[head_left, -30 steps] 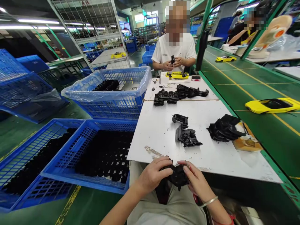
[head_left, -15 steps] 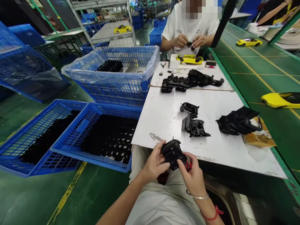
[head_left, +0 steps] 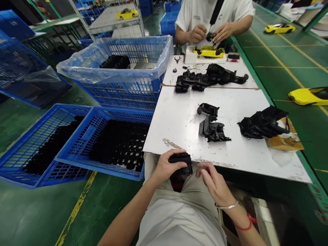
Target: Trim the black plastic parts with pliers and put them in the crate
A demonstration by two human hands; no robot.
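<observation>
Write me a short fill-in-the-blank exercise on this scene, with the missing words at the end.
1. The person's left hand holds a ____ part.
2. The silver bangle is on the person's ____ wrist.
3. Both cars on the green conveyor are ____.

Missing words: black; right; yellow.

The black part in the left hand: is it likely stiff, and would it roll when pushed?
The black part probably feels stiff, since it juts from the left hand without visible sagging. It may slide rather than roll, because its outline looks blocky.
</observation>
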